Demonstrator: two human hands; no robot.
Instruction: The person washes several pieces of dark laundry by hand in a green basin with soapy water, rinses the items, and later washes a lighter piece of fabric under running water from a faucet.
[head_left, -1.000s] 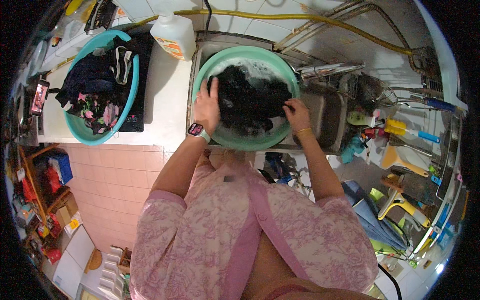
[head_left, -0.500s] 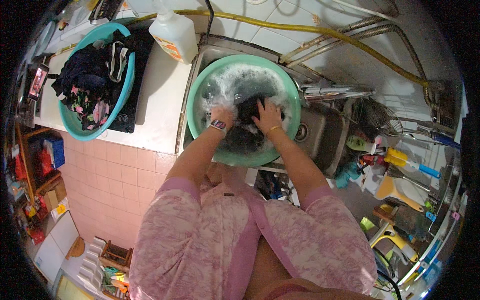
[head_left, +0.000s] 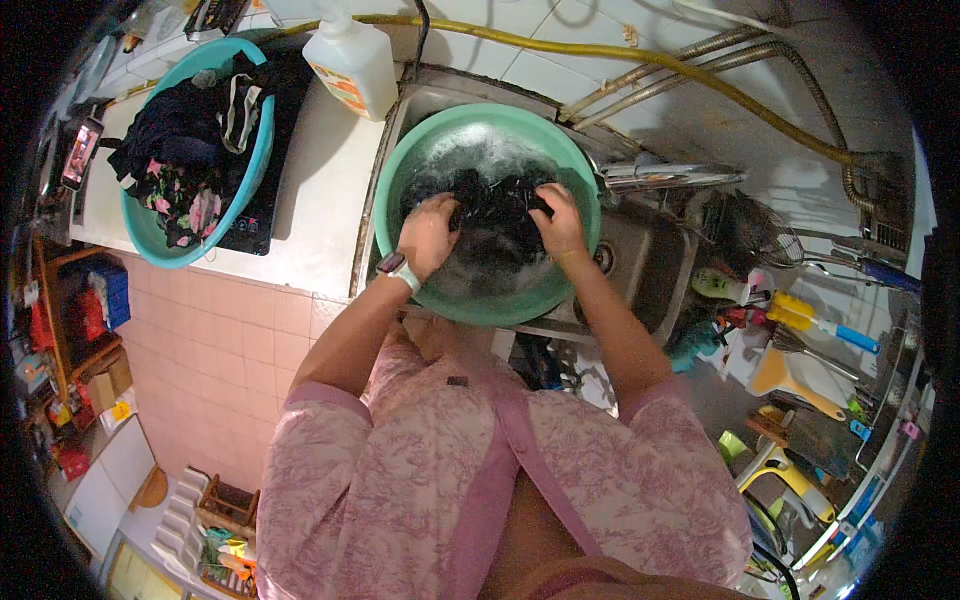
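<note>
A green basin (head_left: 395, 175) sits in the sink, holding sudsy water with a dark wet garment (head_left: 495, 215) spread across its middle. My left hand (head_left: 430, 235), with a watch on its wrist, has its fingers curled round the garment's left side. Opposite it, my right hand (head_left: 560, 220) grips the right side, thumb and fingers closed on the cloth. White foam (head_left: 480, 140) lies along the far side of the water. Parts of the garment are under the surface.
A blue basin (head_left: 262, 165) heaped with dark and flowered clothes stands on the left counter, partly over a black cooktop (head_left: 250, 235). A white pump bottle (head_left: 350, 70) stands by the sink. Brushes and utensils (head_left: 790, 310) crowd the right side. A yellow hose (head_left: 600, 60) runs along the wall.
My hands have drawn apart and risen from pressing in the foamy water to holding the garment at both sides. The cloth now spreads wider, and the foam has thinned.
</note>
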